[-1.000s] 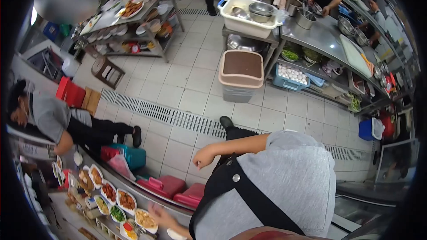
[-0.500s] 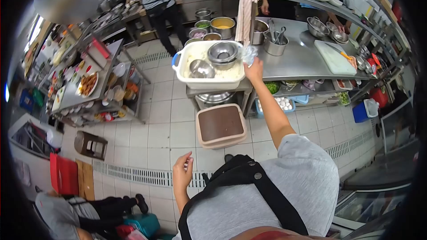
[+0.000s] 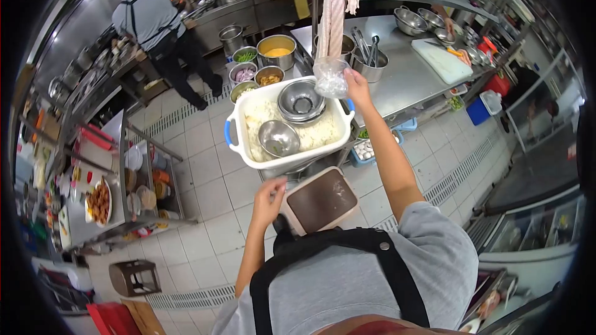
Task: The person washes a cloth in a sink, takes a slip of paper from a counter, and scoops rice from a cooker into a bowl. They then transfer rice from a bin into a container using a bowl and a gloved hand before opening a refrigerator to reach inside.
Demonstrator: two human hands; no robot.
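Observation:
My right hand [image 3: 357, 87] grips a clear plastic container [image 3: 331, 79] with whitish, crinkled contents, above the right rim of a white tub [image 3: 273, 164]. The tub has blue handles and holds white rice [image 3: 259, 115]. Stacked dark metal bowls [image 3: 302, 102] rest on the rice, with a single steel bowl [image 3: 279, 139] lower left of them. My left hand [image 3: 270, 195] is in front of the tub, fingers curled together and touching nothing; whether they hold anything small is hidden. Beneath the tub's front edge is a brown-topped bin [image 3: 323, 200].
Pots of food [image 3: 276, 51] stand behind the tub. A steel counter [image 3: 397, 77] on the right bears a tongs pot [image 3: 370, 63] and a white board [image 3: 442, 61]. A person [image 3: 149, 18] works at the back left stove. A brown stool [image 3: 133, 278] stands on the lower left floor.
The view has turned and come nearer the tub. My right hand has lifted the clear container, now showing more plainly. My left hand has moved closer to the tub.

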